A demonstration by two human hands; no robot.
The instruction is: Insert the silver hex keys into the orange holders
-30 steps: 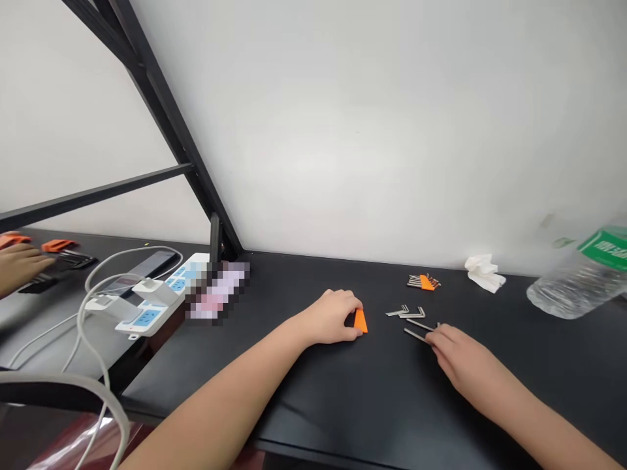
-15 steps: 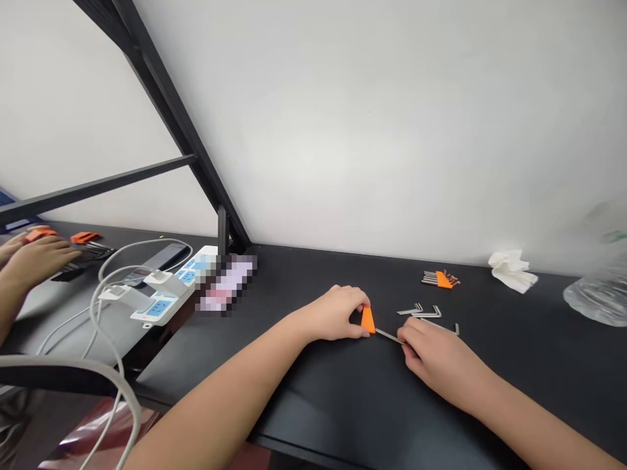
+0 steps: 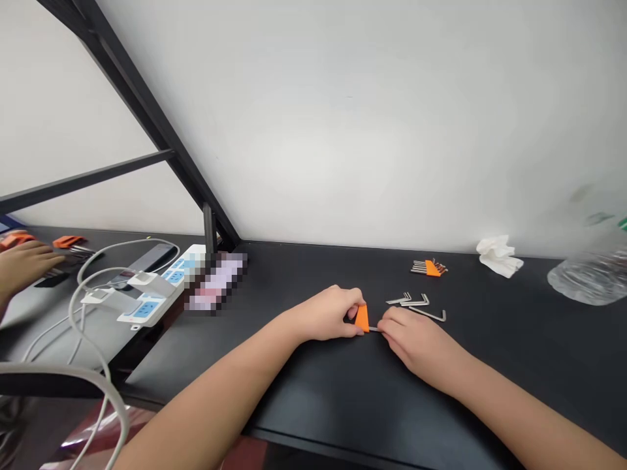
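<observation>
My left hand (image 3: 334, 314) pinches an orange hex key holder (image 3: 362, 318) between thumb and fingers, just above the black table. A thin hex key (image 3: 373, 329) runs from the holder's right side into my right hand (image 3: 414, 343), whose fingers are closed around it; most of the key is hidden by them. Behind my right hand lie several loose L-shaped hex keys (image 3: 431, 314). Farther back rests a second orange holder (image 3: 432, 268) with several hex keys in it.
A crumpled white tissue (image 3: 498, 256) and a clear plastic bottle (image 3: 590, 277) are at the right. To the left are a power strip (image 3: 147, 312) with plugs and cables, a partly blurred phone-like item (image 3: 215, 281), and a black frame (image 3: 209, 225). Another person's hand (image 3: 24, 264) is at far left.
My right hand has moved left along the hex key, closer to the orange holder, so less of the key shows. The view has shifted slightly to the right.
</observation>
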